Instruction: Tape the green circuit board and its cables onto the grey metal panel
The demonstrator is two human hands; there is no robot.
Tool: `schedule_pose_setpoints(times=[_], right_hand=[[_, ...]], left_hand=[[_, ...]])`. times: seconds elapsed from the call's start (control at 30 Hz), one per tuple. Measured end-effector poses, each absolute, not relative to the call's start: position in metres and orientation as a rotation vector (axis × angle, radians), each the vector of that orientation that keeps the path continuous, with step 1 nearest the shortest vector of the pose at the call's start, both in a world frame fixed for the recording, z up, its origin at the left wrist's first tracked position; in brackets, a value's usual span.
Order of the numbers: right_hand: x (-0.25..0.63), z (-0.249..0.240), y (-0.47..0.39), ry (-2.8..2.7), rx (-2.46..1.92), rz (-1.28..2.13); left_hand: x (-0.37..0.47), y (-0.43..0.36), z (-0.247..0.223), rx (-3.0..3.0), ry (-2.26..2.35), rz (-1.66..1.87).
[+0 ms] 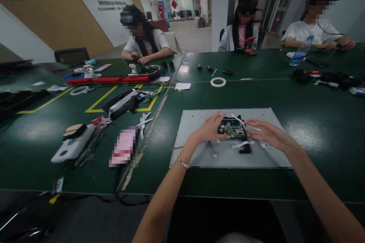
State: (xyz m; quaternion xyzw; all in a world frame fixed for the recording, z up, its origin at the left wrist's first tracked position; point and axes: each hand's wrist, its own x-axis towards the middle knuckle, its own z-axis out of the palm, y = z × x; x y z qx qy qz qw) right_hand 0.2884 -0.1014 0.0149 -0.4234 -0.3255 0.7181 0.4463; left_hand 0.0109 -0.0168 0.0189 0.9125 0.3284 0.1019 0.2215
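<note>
On a pale grey panel (196, 117) lies a green circuit board (234, 130) in a black frame (245, 146). My left hand (210, 127) is at the board's left edge, thumb and fingers spread around that side. At the right, my right hand (266, 133) has its fingers stretched out toward the frame's edge and holds nothing that I can see. A white strip (238, 120) crosses the frame's upper right, and another white strip (240, 144) lies across its lower part. Below my left hand, a short grey cable (212, 149) rests on the panel.
Left on the green table (159, 174) are a pink phone (124, 147), a white device (72, 146) and a black tool pouch (122, 104). Beyond the panel sit a tape roll (218, 82), small tools and a water bottle (301, 52). Several people sit across the table.
</note>
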Motion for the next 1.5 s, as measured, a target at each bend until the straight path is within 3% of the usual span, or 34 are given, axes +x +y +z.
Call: schedule_pose_setpoints(times=[0.27,0.63,0.87,1.03,1.23,1.5], right_hand=[[0.288,0.003,-0.102,-0.776,-0.987,1.755],[0.260,0.016,-0.109,-0.774,-1.001,1.552],[0.246,0.004,-0.110,-0.899,-1.119,1.297],[0.262,-0.005,-0.105,-0.996,-1.427,0.842],[0.266,-0.013,-0.100,-1.029,-1.432,1.046],[0.269,-0.014,-0.098,-1.105,-1.470,0.813]], left_hand=[[0.018,-0.014,-0.001,2.397,0.884,0.361],[0.017,-0.018,0.010,2.329,0.788,0.601],[0.016,-0.021,0.010,2.358,0.823,0.695],[0.019,-0.025,0.017,2.384,0.799,0.768],[0.022,-0.027,0.015,2.398,0.790,0.756],[0.022,-0.027,0.016,2.465,0.813,0.704]])
